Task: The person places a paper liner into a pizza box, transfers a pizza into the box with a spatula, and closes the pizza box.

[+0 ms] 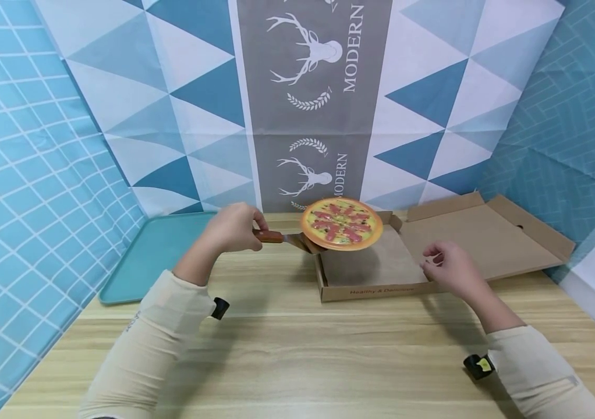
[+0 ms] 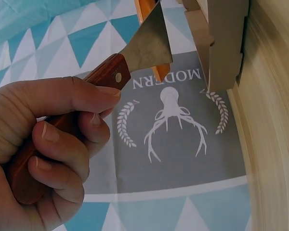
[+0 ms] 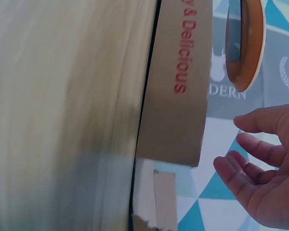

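Note:
My left hand (image 1: 234, 228) grips the wooden handle of a pizza server (image 2: 149, 41), fingers curled round it in the left wrist view. On its metal blade rests a whole toy-like pizza (image 1: 342, 223) with an orange crust and red toppings. The pizza is held up above the open cardboard pizza box (image 1: 376, 291), over its back left part. In the right wrist view the pizza (image 3: 250, 45) shows edge-on, raised above the box wall. My right hand (image 1: 450, 267) hovers by the box's front right corner, its fingers loosely bent and holding nothing.
The box lid (image 1: 478, 233) lies folded open to the right. A teal tray (image 1: 158, 247) sits at the back left of the wooden table (image 1: 297, 361). Patterned cloth walls (image 1: 308, 105) rise behind and at both sides.

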Action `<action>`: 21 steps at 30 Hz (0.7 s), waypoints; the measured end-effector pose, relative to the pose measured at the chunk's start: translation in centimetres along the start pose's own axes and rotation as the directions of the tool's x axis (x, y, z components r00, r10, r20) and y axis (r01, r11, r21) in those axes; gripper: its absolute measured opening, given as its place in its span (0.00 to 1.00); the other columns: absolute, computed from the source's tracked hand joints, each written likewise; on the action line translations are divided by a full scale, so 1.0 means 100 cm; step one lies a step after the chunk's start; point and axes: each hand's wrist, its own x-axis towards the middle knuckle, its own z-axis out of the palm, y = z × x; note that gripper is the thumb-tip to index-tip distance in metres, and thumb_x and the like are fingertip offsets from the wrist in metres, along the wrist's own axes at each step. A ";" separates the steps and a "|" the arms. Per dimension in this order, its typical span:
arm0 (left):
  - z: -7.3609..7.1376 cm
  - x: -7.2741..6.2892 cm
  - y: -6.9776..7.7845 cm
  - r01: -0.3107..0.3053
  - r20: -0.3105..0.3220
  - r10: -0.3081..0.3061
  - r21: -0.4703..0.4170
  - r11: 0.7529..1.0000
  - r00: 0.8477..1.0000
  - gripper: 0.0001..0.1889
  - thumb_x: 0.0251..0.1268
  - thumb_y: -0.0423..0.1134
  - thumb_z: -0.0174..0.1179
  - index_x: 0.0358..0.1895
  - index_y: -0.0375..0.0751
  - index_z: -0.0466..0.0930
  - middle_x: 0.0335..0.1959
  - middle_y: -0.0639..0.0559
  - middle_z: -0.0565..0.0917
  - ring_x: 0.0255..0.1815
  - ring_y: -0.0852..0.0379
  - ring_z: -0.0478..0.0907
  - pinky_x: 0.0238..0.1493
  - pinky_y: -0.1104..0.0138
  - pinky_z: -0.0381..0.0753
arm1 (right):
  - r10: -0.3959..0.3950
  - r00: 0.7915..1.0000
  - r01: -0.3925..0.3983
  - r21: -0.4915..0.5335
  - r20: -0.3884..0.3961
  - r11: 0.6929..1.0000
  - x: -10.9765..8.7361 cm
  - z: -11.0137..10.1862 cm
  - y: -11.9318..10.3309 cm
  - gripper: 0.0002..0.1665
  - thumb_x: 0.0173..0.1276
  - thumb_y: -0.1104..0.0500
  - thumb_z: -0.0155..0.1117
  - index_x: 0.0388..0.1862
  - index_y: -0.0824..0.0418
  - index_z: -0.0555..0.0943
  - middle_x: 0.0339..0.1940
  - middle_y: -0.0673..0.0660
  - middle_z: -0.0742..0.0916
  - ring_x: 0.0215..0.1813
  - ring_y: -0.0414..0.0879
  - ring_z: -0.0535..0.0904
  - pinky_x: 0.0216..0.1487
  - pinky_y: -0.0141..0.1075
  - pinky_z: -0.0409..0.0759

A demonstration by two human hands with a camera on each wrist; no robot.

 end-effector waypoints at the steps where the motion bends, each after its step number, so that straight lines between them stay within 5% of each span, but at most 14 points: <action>1: 0.001 0.002 0.001 -0.005 0.003 0.005 0.003 1.000 1.000 0.12 0.40 0.30 0.70 0.34 0.44 0.86 0.30 0.51 0.83 0.30 0.52 0.75 0.32 0.61 0.74 | 0.013 1.000 -0.013 -0.005 0.011 1.000 0.000 0.000 0.002 0.14 0.63 0.64 0.65 0.43 0.73 0.79 0.42 0.69 0.82 0.44 0.63 0.79 0.43 0.56 0.79; 13: 0.007 0.018 0.011 -0.039 0.045 0.038 0.017 0.999 0.998 0.13 0.40 0.31 0.72 0.34 0.45 0.87 0.31 0.52 0.83 0.30 0.52 0.75 0.31 0.62 0.74 | 0.165 0.972 -0.158 -0.051 0.168 0.986 -0.003 -0.002 0.017 0.28 0.64 0.60 0.66 0.56 0.78 0.72 0.47 0.76 0.79 0.47 0.68 0.78 0.43 0.56 0.77; 21: 0.007 0.026 0.013 -0.046 0.073 0.042 0.045 0.998 0.996 0.12 0.40 0.30 0.70 0.32 0.46 0.87 0.31 0.53 0.82 0.30 0.53 0.74 0.30 0.62 0.73 | 0.126 0.974 -0.124 -0.024 0.187 0.992 -0.003 -0.002 0.019 0.25 0.64 0.62 0.66 0.52 0.80 0.75 0.43 0.73 0.82 0.44 0.65 0.80 0.41 0.52 0.80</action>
